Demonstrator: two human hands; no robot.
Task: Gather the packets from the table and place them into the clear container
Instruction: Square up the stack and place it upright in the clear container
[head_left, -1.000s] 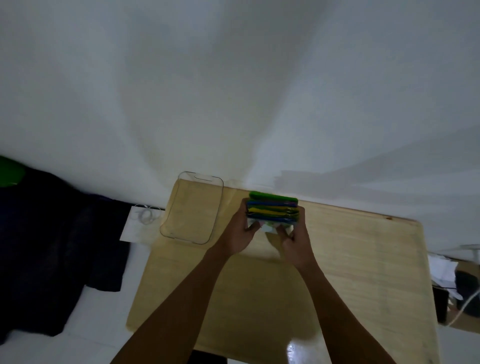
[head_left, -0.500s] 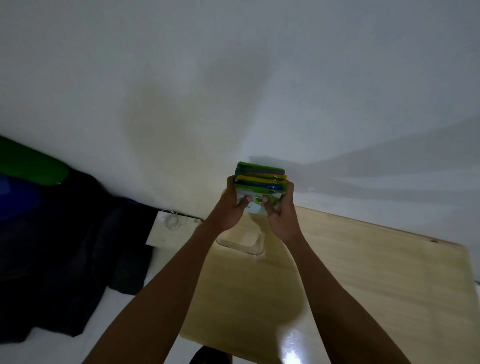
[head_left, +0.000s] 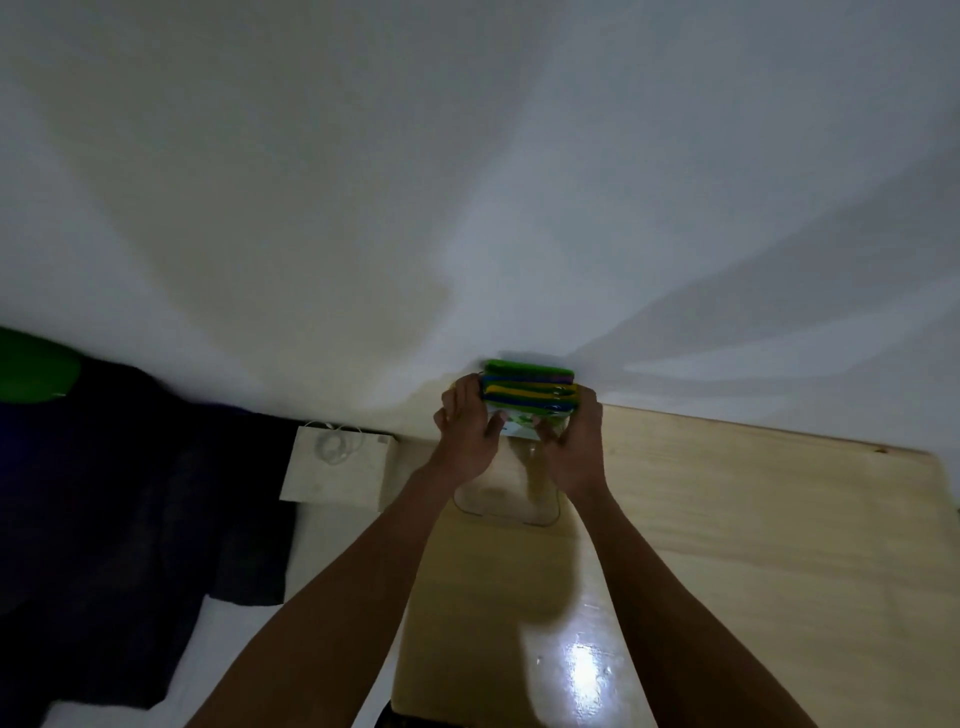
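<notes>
A stack of packets (head_left: 527, 389) with green, blue and yellow edges is gripped between both hands, held over the clear container (head_left: 506, 506). My left hand (head_left: 467, 436) clasps the stack's left end and my right hand (head_left: 571, 447) clasps its right end. The container stands at the far left corner of the wooden table (head_left: 753, 545). Only its near rim and part of its floor show below my hands; the rest is hidden by them.
A white wall (head_left: 467, 182) rises directly behind the table. Left of the table lie a white box with a coiled cable (head_left: 337, 462), dark cloth (head_left: 104, 493) and a green object (head_left: 31, 374). A light glare marks the table's near part.
Both hands carried the stack of packets left from the table's middle to above the clear container. The camera view swung left with them.
</notes>
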